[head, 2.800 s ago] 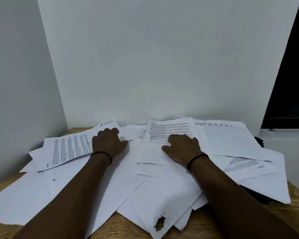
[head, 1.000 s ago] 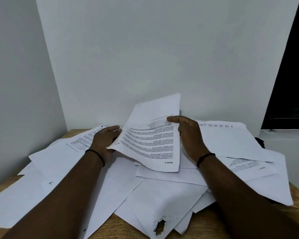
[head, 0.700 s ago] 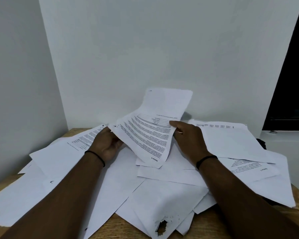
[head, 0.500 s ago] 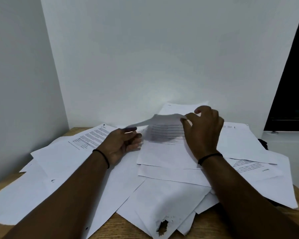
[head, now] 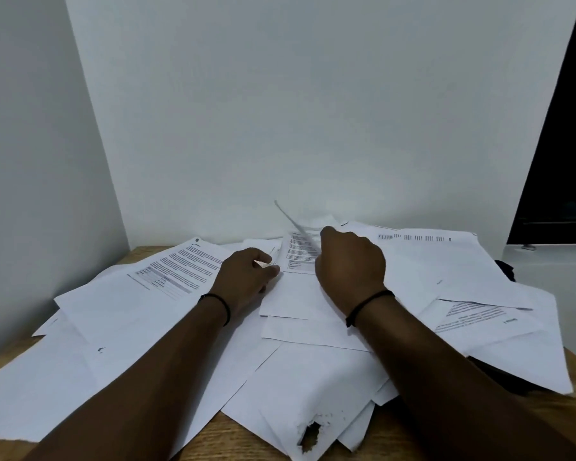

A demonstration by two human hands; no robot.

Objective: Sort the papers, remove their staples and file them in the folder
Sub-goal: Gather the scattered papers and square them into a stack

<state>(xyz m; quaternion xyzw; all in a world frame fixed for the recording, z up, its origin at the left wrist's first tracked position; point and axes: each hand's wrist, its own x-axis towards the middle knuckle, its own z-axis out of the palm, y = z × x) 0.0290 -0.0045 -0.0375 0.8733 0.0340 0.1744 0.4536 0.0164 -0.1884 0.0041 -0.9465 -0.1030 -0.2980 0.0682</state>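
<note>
Loose white papers [head: 167, 327] cover a wooden table [head: 233, 437]. At the back middle lies a printed paper set [head: 298, 261]. My right hand [head: 350, 264] is closed on one lifted sheet [head: 296, 226] of it, which shows edge-on as a thin slanted line. My left hand [head: 246, 277] rests on the pile with curled fingertips pinching the set's left edge. A dark object [head: 499, 377], perhaps the folder, lies mostly hidden under papers at the right. No staples are visible.
A printed page [head: 180, 267] lies at the left and another [head: 476, 314] at the right. A sheet with a torn, dark-edged hole [head: 310, 437] hangs over the front edge. White walls close the back and left; a dark opening [head: 566, 161] is at the right.
Both hands lifted a printed set off the pile and tilted it up. It has come back down, and my right hand now turns one sheet over while my left hand has closed at its edge.
</note>
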